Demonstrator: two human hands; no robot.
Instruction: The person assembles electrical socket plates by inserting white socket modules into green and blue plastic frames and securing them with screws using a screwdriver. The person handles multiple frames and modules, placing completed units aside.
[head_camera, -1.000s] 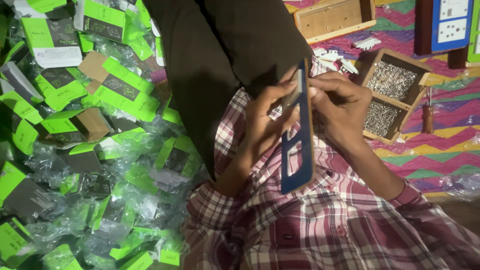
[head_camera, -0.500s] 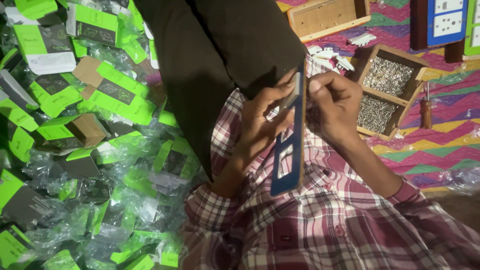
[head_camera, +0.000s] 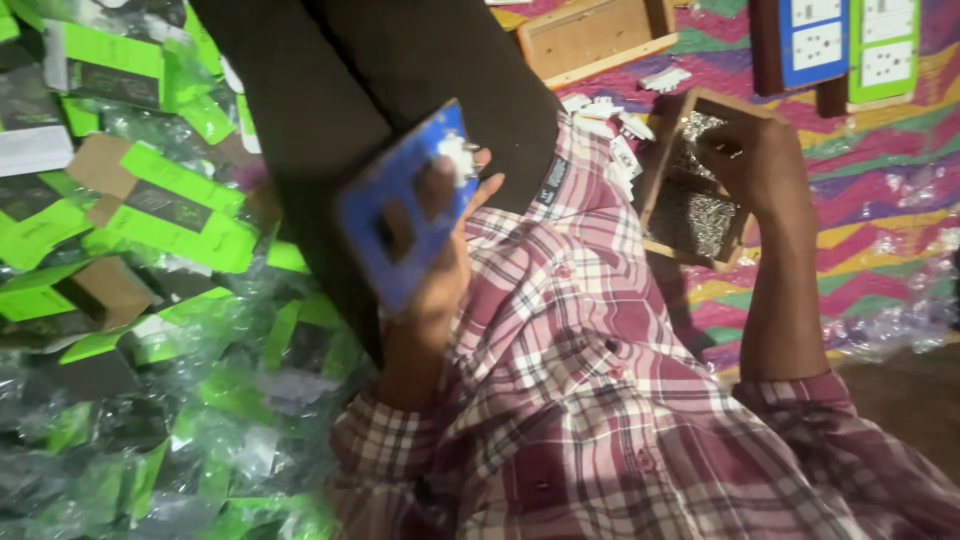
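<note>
Holding blue plate (head_camera: 405, 210) clamped in my left hand (head_camera: 440, 275), over my lap; right hand (head_camera: 755, 165) pinching into screw tray (head_camera: 655, 175). Risk: loose white part (head_camera: 458, 158) slipping if plate tilts.

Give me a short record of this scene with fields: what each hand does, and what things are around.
left hand: holds a blue plate with cut-out openings, tilted, blurred
right hand: reaches into a wooden box, fingers down in the small metal pieces
near the box: small white parts on a colourful mat
left side: pile of green packets and clear plastic bags
clothing: plaid shirt
</note>
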